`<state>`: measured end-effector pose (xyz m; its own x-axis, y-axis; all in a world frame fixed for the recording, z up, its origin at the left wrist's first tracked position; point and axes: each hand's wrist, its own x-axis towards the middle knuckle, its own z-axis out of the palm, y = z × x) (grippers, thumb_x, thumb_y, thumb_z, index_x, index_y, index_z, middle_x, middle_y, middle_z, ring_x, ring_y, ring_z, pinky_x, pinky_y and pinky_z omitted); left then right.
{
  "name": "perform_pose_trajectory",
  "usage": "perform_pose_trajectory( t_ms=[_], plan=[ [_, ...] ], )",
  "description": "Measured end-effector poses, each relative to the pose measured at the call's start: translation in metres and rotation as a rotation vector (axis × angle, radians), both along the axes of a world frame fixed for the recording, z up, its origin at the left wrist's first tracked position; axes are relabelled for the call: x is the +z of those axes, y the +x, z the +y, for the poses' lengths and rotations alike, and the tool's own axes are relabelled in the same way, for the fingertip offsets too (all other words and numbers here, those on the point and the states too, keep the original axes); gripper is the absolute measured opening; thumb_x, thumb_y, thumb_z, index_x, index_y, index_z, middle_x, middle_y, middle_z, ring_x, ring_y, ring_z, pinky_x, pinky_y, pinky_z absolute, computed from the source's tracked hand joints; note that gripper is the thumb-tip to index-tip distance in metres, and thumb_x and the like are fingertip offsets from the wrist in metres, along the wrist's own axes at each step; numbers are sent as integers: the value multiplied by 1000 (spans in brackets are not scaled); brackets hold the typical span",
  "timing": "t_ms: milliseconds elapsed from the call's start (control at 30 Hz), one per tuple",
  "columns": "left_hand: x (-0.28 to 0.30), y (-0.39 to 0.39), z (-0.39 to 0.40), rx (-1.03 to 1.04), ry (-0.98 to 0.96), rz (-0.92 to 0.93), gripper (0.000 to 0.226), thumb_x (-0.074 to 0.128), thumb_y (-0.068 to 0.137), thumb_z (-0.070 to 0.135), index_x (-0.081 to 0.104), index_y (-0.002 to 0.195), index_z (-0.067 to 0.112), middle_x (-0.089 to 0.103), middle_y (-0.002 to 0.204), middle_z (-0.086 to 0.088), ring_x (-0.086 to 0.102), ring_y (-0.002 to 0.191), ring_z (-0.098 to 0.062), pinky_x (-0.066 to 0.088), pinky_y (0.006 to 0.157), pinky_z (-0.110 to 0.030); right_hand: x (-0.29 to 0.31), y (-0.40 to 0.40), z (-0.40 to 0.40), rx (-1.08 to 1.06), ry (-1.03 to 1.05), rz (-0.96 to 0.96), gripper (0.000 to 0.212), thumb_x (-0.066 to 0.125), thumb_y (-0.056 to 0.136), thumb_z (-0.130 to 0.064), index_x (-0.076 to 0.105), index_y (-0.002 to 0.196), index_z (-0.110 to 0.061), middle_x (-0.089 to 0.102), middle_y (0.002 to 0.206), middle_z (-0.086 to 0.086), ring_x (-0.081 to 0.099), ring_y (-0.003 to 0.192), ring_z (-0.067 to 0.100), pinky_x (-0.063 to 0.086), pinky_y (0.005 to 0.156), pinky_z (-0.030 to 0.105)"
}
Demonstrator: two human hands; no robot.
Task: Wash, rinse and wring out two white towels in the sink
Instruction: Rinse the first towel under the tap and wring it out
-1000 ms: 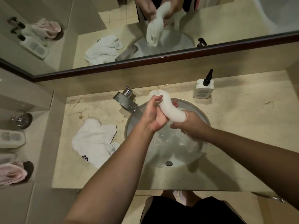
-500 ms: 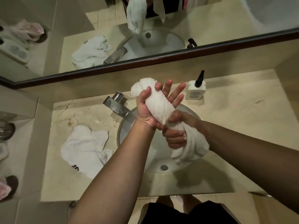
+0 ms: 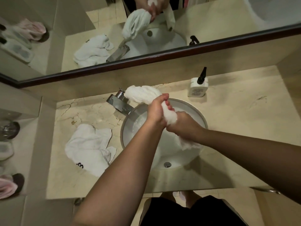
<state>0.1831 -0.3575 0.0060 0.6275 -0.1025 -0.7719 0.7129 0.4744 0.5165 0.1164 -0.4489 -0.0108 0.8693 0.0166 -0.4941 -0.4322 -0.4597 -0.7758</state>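
A wet white towel (image 3: pixel 143 93) is bunched into a roll above the round white sink (image 3: pixel 192 111). My left hand (image 3: pixel 156 111) grips its middle, and the upper end puffs out over the chrome faucet (image 3: pixel 120 105). My right hand (image 3: pixel 184 126) grips the towel just below, with the lower end hanging under it into the basin. A second white towel (image 3: pixel 89 144) lies crumpled on the marble counter (image 3: pixel 236 119) left of the sink.
A white pump bottle (image 3: pixel 197 86) stands behind the sink on the right. A mirror (image 3: pixel 211 17) runs along the back wall. The left ledge holds a glass (image 3: pixel 8 129) and a pink cloth (image 3: pixel 8 186). The drain (image 3: pixel 167 164) is open.
My left hand's fingers, spread half a second ago, have closed round the towel. Both hands have come down closer to the basin, and the towel's top end has fanned out toward the faucet.
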Motion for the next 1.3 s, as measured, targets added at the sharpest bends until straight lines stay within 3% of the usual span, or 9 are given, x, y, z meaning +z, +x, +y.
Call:
perform_pose_trajectory(
  t_ms=[100, 233, 567, 733, 967, 1033, 1133, 1233, 1300],
  plan=[
    [-17, -3, 1, 96, 92, 70, 20, 57, 85, 4, 50, 69, 11, 41, 47, 0, 34, 36, -13, 32, 41, -17, -18, -2, 6, 45, -138, -28, 26, 65, 83, -33, 68, 101, -15, 70, 89, 2, 65, 83, 19, 45, 69, 28],
    [-25, -10, -1, 252, 185, 147, 20, 58, 82, -2, 49, 65, 5, 42, 48, -4, 34, 38, -17, 32, 43, -19, -18, -5, 14, 55, -263, 36, 26, 47, 93, -49, 55, 86, -26, 63, 78, -3, 59, 74, 19, 40, 61, 27],
    [-16, -32, 19, 167, -51, 63, 26, 79, 79, 28, 59, 78, 11, 59, 67, -4, 58, 57, -18, 52, 59, -28, -5, -13, 31, 55, -535, -109, 48, 64, 85, -30, 49, 128, -15, 70, 104, 10, 66, 93, 30, 53, 73, 38],
    [-9, -55, 36, -130, -157, 30, 23, 71, 89, 33, 70, 98, 13, 70, 93, -5, 68, 97, -20, 53, 89, -34, 27, -9, 42, 35, -262, -123, 51, 64, 81, -33, 39, 124, -22, 62, 99, 3, 63, 87, 23, 54, 63, 36],
    [23, -39, 63, -175, -498, -22, 16, 55, 78, 9, 64, 90, 12, 70, 100, -13, 71, 87, -24, 46, 92, -42, 43, 0, 27, -309, 55, -446, 23, 56, 98, -39, 71, 84, -30, 57, 93, -2, 57, 90, 8, 44, 85, 25],
    [33, -36, 66, -98, -593, -51, 17, 52, 78, 3, 59, 90, 12, 71, 94, -12, 73, 78, -21, 44, 98, -42, 34, 5, 19, -568, 257, -231, 38, 49, 98, -52, 68, 80, -25, 65, 92, 0, 61, 89, 11, 47, 91, 36],
    [41, -28, 71, -29, -696, -50, 17, 57, 72, 4, 62, 87, 11, 69, 77, -4, 69, 74, -16, 40, 108, -42, 8, -3, 24, -599, 577, 204, 62, 50, 86, -73, 71, 110, -20, 69, 119, 13, 66, 104, 29, 43, 105, 54],
    [44, -25, 70, -34, -729, -73, 20, 60, 70, 6, 63, 88, 13, 61, 64, 1, 61, 67, -11, 53, 94, -43, -9, -19, 37, -349, 992, 305, 52, 56, 96, -45, 59, 133, -8, 50, 143, 25, 58, 119, 40, 26, 113, 64],
    [46, -25, 68, -44, -728, -101, 20, 56, 71, 6, 62, 90, 12, 56, 61, 1, 58, 56, -11, 56, 85, -40, 3, -21, 45, -296, 1301, 307, 52, 58, 97, -31, 53, 135, 5, 50, 139, 32, 52, 125, 46, 33, 110, 58]
  ],
)
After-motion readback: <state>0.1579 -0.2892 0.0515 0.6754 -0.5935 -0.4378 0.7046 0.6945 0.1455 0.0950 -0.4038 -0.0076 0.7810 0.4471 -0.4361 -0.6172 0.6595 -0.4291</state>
